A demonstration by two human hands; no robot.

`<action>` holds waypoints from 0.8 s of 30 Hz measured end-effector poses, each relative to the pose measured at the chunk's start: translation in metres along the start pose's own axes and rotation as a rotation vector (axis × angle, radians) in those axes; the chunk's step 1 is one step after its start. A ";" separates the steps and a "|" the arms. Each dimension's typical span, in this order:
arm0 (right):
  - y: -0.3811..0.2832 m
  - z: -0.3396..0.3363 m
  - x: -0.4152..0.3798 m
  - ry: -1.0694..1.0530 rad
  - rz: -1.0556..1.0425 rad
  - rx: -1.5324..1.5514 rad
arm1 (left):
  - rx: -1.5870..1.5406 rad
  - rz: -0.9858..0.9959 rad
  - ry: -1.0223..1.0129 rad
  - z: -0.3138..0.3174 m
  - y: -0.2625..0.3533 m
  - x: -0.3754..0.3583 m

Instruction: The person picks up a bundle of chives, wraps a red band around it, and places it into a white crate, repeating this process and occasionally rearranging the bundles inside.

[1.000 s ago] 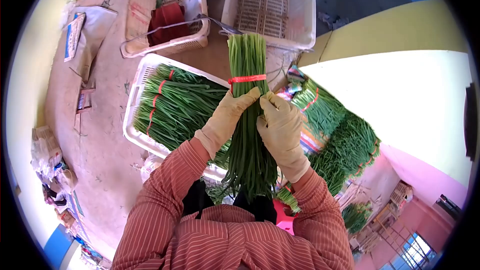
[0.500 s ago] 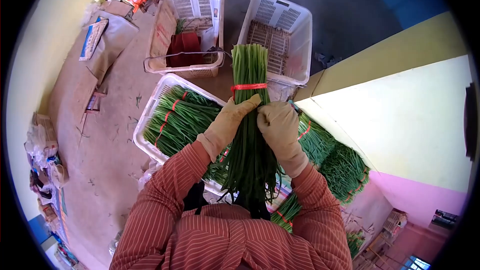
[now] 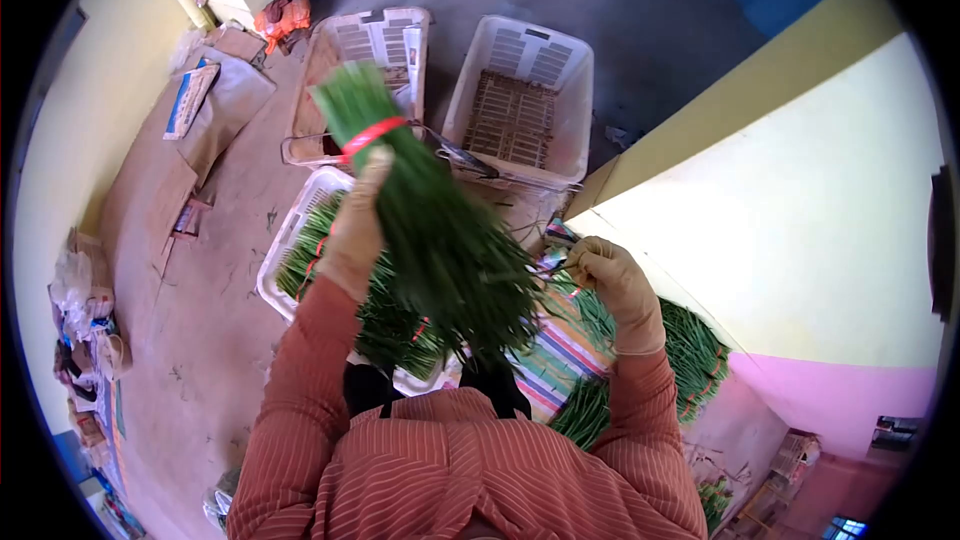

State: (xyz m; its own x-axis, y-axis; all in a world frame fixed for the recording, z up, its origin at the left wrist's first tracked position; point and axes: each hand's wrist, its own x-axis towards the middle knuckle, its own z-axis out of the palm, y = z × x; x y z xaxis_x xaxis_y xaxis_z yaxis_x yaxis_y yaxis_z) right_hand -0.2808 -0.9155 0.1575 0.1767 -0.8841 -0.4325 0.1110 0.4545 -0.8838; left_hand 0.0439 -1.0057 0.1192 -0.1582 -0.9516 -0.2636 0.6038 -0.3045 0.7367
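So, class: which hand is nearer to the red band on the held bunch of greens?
Left. The left hand grips the bunch of greens just below the red band; the right hand is farther off, to the band's lower right.

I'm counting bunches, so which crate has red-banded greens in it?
The nearest crate, partly behind the left hand: red-banded greens lie inside; none visibly lie in the two farther crates.

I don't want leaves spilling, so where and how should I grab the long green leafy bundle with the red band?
Probably take the bundle around its flat red band, from the person's right: the cream-gloved left grip covers the left edge, and the band gathers the stalks there, while the leaf ends fan loosely.
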 end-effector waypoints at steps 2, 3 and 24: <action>0.011 -0.031 -0.001 0.024 -0.005 -0.073 | 0.006 0.064 0.037 0.008 0.022 -0.021; 0.020 -0.047 0.000 0.040 -0.001 -0.145 | 0.050 0.115 0.071 0.016 0.033 -0.035; -0.073 0.099 0.067 -0.704 1.079 2.019 | -0.166 0.650 0.369 -0.091 0.138 -0.135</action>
State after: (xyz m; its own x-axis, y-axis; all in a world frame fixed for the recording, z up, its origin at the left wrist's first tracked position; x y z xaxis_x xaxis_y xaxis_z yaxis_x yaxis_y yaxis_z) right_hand -0.1798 -0.9975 0.2111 0.9136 -0.4039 0.0470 0.1406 0.4223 0.8955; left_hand 0.2198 -0.9155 0.2001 0.5226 -0.8523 -0.0213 0.6001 0.3500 0.7193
